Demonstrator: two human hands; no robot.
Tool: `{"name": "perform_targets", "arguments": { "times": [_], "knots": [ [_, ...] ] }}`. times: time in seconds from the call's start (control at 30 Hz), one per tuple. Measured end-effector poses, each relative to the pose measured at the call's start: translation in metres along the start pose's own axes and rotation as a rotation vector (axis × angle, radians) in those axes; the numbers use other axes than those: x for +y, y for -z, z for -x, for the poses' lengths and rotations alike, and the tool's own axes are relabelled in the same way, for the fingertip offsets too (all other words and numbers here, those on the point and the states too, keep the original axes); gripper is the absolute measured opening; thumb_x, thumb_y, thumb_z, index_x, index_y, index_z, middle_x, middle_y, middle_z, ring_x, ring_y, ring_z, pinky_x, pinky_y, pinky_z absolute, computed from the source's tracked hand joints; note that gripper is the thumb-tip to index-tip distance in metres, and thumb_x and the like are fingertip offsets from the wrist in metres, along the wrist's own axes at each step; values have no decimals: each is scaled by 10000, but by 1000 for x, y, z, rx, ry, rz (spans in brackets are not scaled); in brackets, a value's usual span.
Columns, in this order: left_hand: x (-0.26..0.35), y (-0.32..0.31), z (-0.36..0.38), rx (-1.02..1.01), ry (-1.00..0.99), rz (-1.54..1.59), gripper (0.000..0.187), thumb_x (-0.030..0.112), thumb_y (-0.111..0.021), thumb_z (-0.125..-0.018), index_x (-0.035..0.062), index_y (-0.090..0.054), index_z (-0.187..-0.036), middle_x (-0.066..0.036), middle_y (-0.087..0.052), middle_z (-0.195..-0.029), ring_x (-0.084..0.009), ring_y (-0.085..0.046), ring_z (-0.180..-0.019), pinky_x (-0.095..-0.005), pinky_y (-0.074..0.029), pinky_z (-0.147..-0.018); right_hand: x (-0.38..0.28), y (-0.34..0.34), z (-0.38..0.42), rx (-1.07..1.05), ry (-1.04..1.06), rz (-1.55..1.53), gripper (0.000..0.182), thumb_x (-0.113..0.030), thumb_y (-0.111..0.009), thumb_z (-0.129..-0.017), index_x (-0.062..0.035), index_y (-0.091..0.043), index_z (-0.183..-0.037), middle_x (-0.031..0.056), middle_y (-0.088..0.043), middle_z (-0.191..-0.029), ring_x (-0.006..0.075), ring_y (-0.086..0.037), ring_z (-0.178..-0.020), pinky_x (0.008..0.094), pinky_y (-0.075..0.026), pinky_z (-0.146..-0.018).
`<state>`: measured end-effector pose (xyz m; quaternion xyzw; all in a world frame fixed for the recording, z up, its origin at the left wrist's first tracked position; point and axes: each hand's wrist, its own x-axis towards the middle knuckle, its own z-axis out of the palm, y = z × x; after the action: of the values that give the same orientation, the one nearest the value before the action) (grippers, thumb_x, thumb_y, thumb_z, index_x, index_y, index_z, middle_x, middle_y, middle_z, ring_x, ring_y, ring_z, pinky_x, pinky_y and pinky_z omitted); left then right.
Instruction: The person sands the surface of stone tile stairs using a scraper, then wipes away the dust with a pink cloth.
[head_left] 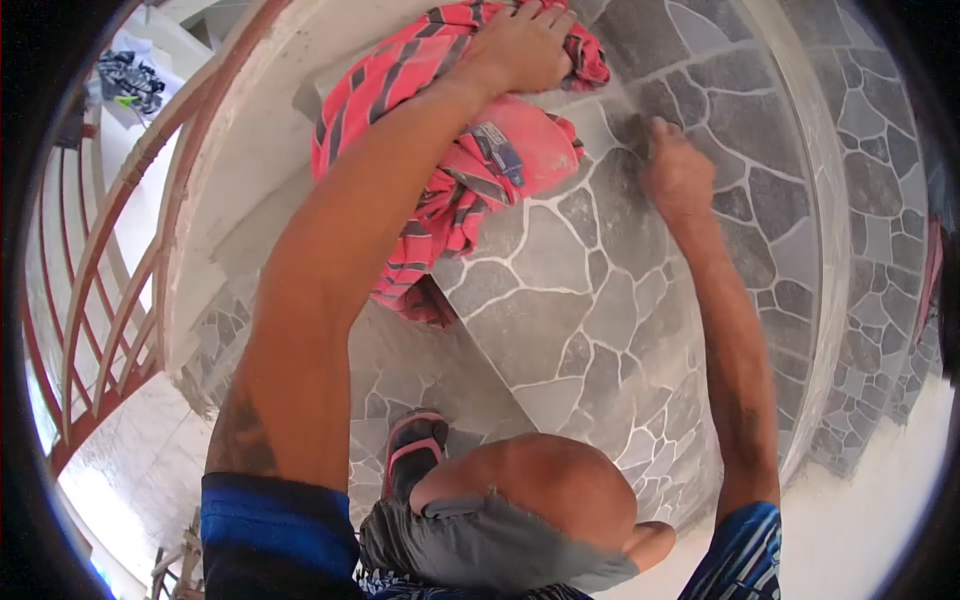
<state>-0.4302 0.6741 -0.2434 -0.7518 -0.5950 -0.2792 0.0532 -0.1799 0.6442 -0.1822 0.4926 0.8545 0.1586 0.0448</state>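
Note:
My left hand (pixel 525 50) rests on top of a bunched pink cloth with dark stripes (pixel 420 65), fingers spread over it. A printed label (pixel 497 150) shows on the cloth below my wrist. Farther right, my right hand (pixel 678 170) is closed against the grey stone-patterned surface (pixel 540 250) with white joint lines. Something dark shows at its fingertips, too blurred to make out. The cloth lies over the left part of this surface, its lower end hanging past the edge.
A curved red-brown metal railing (pixel 130 190) stands at the left. My bent knee (pixel 555 490) and a foot in a dark and pink sandal (pixel 415 450) are below. A pale raised border (pixel 825 250) curves along the right, with more stone pattern beyond.

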Motion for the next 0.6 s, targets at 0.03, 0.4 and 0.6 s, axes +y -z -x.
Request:
{"name": "perform_targets", "arguments": {
  "times": [0.03, 0.4, 0.6],
  "knots": [
    [-1, 0, -2, 25, 6, -13, 556, 242, -505, -807, -72, -535, -1264, -224, -544, -1331, -354, -501, -1231, -473, -405, -1028, -3, 1, -2, -26, 56, 32, 358, -111, -573, -824, -86, -578, -1181, 153, -667, -988, 366, -670, -840, 489, -532, -702],
    [1, 28, -1, -181, -69, -152, 524, 235, -505, -815, -69, -556, -1238, -207, -564, -1293, -361, -495, -1224, -466, -399, -1030, 6, -7, -7, -11, -48, -35, 430, -105, -596, -795, -102, -591, -1225, 164, -689, -1008, 368, -670, -877, 488, -531, -737],
    [-5, 5, -2, -2, -10, -5, 528, 221, -509, -806, -77, -543, -1240, -218, -559, -1296, -367, -499, -1216, -470, -403, -1028, 12, 8, 3, 99, -55, -60, 347, -131, -585, -844, -106, -615, -1188, 169, -687, -1019, 366, -670, -890, 468, -539, -743]
  ]
}}
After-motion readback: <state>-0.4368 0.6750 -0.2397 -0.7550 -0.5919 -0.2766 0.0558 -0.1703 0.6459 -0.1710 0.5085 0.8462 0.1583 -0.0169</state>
